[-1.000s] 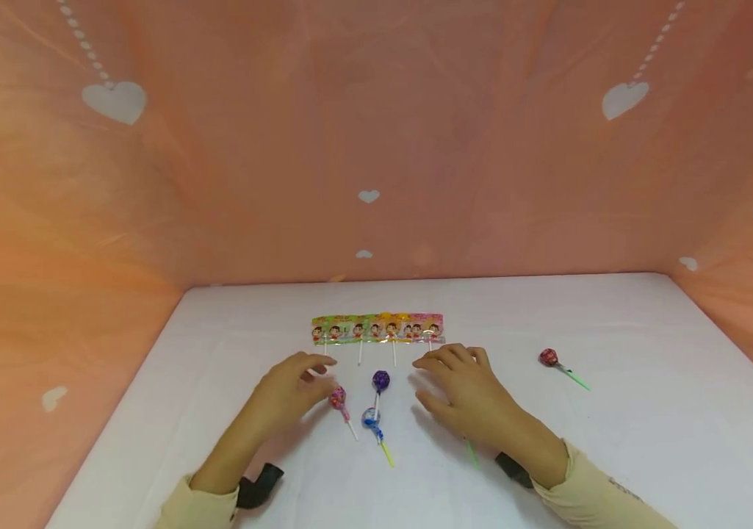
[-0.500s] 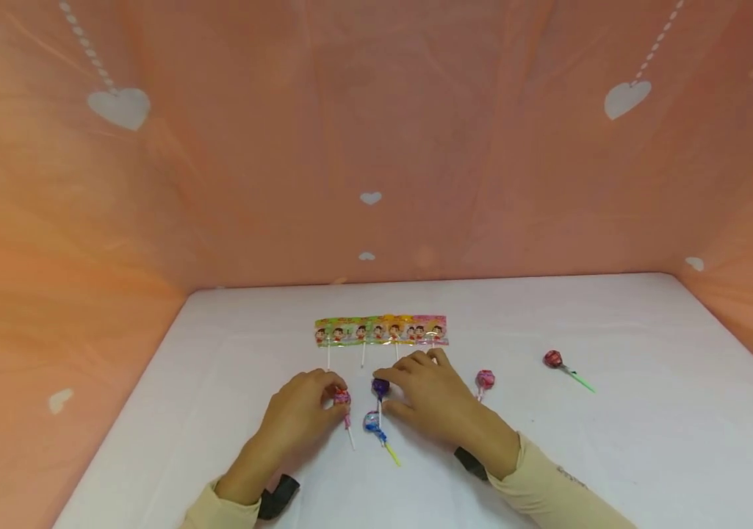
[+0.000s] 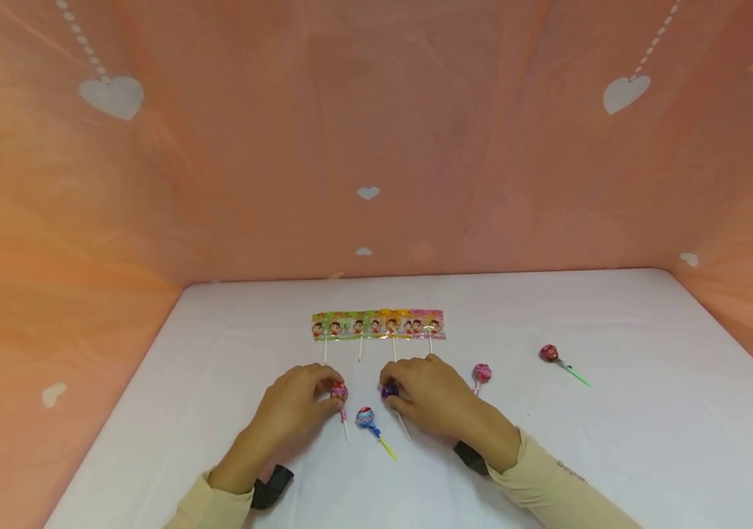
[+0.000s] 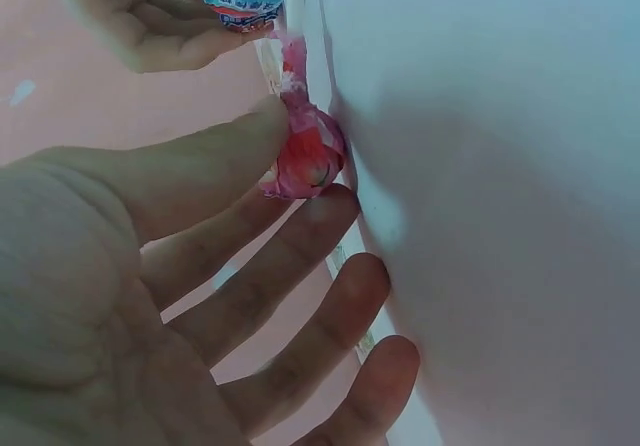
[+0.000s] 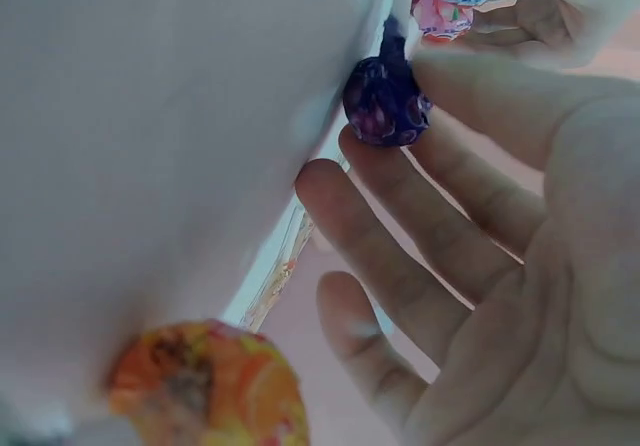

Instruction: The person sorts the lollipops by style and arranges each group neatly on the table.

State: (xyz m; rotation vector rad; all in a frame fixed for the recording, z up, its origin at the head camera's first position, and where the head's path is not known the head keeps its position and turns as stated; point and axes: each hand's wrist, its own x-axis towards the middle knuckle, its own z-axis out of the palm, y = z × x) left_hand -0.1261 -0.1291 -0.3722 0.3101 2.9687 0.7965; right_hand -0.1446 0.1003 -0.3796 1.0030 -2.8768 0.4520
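My left hand (image 3: 292, 402) pinches the head of a pink-wrapped lollipop (image 3: 339, 393) between thumb and fingers; its white stick points toward me. In the left wrist view the pink lollipop (image 4: 310, 156) sits between thumb and fingertips, close to the white surface. My right hand (image 3: 434, 397) holds a purple lollipop (image 3: 388, 391) by its head, partly covered by the fingers. The right wrist view shows that purple lollipop (image 5: 385, 106) at the thumb and fingertips. Between the hands lies a blue lollipop (image 3: 366, 417) with a yellow stick.
A row of flat packaged lollipops (image 3: 376, 325) lies behind the hands on the white table (image 3: 244, 316). A pinkish-red lollipop (image 3: 481, 373) lies beside my right forearm. Farther right is a red lollipop (image 3: 549, 353) with a green stick. An orange-pink curtain (image 3: 482, 147) encloses the table.
My right hand has come left and taken hold of the purple lollipop, shifting it right, off the blue one. The left hand has closed its fingers on the pink lollipop.
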